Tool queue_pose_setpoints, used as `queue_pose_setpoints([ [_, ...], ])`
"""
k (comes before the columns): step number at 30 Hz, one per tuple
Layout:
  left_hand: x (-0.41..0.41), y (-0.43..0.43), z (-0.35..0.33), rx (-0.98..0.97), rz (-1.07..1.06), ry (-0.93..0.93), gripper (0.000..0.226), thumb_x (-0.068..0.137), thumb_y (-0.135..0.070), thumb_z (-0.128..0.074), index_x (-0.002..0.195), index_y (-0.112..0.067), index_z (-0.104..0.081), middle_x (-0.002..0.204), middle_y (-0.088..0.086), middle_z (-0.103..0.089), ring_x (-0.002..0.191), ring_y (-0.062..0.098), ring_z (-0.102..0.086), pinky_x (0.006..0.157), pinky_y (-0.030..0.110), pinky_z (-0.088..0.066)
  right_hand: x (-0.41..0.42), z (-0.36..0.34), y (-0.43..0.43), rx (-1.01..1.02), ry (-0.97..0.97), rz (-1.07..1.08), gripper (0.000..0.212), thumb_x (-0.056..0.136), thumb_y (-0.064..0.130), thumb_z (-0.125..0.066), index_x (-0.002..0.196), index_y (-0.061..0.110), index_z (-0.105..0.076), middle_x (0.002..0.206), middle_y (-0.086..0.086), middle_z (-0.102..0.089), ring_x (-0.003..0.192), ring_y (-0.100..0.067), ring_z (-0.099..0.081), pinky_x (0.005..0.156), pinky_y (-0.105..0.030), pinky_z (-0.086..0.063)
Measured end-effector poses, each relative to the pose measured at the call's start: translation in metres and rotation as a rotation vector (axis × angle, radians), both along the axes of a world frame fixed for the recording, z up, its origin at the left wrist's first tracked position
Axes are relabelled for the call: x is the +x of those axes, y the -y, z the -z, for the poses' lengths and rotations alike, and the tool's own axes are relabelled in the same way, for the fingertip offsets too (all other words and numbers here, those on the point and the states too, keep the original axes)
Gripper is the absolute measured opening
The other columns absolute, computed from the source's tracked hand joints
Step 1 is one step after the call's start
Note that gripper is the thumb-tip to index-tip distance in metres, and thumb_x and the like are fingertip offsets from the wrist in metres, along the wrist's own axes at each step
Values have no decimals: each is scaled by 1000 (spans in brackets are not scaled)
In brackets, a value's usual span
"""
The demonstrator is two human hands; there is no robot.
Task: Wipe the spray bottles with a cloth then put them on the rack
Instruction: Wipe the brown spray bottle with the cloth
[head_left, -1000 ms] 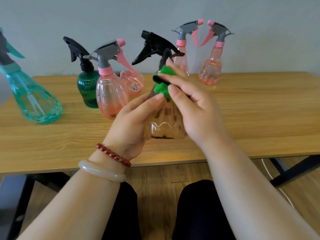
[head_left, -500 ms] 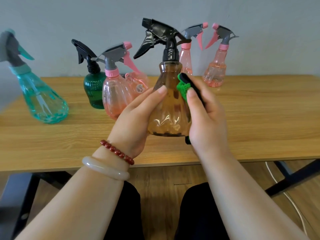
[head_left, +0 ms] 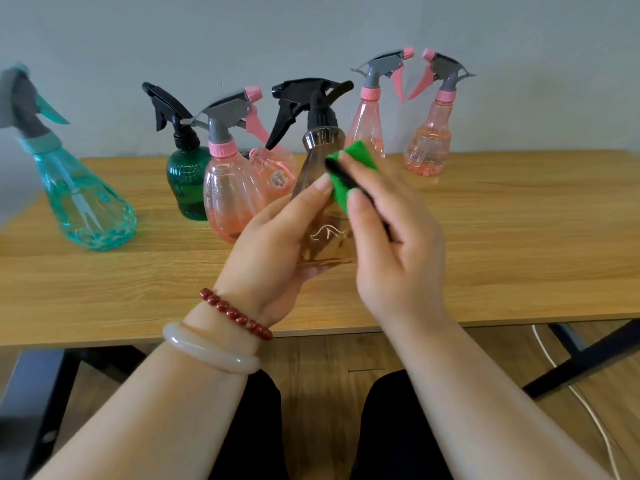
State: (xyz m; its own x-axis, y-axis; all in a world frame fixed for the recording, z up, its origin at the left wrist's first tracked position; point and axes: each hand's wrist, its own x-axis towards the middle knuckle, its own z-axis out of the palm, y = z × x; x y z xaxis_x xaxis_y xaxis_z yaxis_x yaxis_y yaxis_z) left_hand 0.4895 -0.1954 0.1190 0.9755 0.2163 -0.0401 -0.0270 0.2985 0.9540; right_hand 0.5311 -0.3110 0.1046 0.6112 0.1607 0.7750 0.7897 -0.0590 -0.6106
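Observation:
My left hand grips a brown see-through spray bottle with a black trigger head, held upright just above the wooden table. My right hand presses a green cloth with a black edge against the bottle's upper right side. Behind stand a teal bottle, a dark green bottle, a pink bottle with another pink one lying behind it, and two slim pink bottles. No rack is in view.
The bottles stand along the table's back half, close to a grey wall. Black table legs and a white cable are on the wooden floor at right. My knees sit under the front edge.
The brown bottle has turned in my left hand, its nozzle swinging round. My right hand with the cloth slid down the bottle's side, then back up toward its shoulder.

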Motion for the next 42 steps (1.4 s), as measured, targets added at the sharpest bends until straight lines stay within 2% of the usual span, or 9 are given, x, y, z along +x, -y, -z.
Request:
queue_pose_setpoints([
  [3,-1,5,-2,-19,-21,-12,39,80,-50,-68,104,-21,-75,111,11,-73,100,28,-70,102,55,-45,6,-3,2,147,-236,-91,34,101,15,-45,130,9,-60,134,-2,-61,123,-10,-58,99,-27,-50],
  [9,-1,9,-7,-16,-58,-33,40,84,-47,-65,109,-16,-73,95,7,-70,85,22,-65,82,42,-50,-5,15,2,22,134,69,33,99,10,-45,128,2,-58,134,-4,-56,130,-14,-52,105,-38,-47],
  [12,-2,13,-6,-12,-90,-39,44,78,-46,-68,110,-15,-71,100,5,-75,86,20,-70,84,41,-54,4,6,2,223,-275,-45,33,101,21,-44,130,17,-61,121,14,-67,96,-16,-65,85,-24,-54],
  [14,-1,13,-7,-7,-95,-40,37,86,-43,-66,111,-16,-71,103,5,-76,88,19,-72,84,40,-56,0,6,-1,250,-367,-47,34,101,23,-43,130,22,-61,130,7,-64,120,-11,-59,103,-37,-49],
  [19,-3,11,-9,-13,-104,-55,41,90,-45,-64,116,-14,-70,114,17,-70,95,25,-67,97,51,-50,-6,18,2,52,67,38,32,100,8,-45,130,5,-55,136,9,-49,137,0,-39,112,-38,-40],
  [25,-3,12,-5,-21,-148,-46,32,87,-43,-65,103,-16,-70,87,-1,-70,85,17,-65,82,38,-54,-3,10,2,280,-373,-124,31,99,13,-54,129,19,-55,129,4,-62,122,-8,-58,99,-26,-48],
  [29,-4,11,-7,-31,-139,-52,37,90,-45,-64,109,-14,-71,97,7,-69,92,23,-65,95,49,-51,-8,15,4,86,-25,17,22,95,11,-59,117,8,-66,126,-5,-59,124,-16,-55,103,-32,-46],
  [34,-4,18,-8,-13,-149,-48,23,92,-40,-61,93,-20,-73,91,2,-76,82,15,-72,77,36,-58,4,11,3,345,-342,58,16,95,18,-61,107,25,-69,111,-4,-62,105,-8,-62,86,-18,-48],
  [42,-2,15,-8,-8,-159,-39,43,91,-44,-63,116,-9,-68,100,9,-72,90,23,-68,91,46,-54,0,14,6,98,30,137,19,96,15,-56,113,14,-65,110,-1,-55,103,-13,-58,89,-23,-47],
])
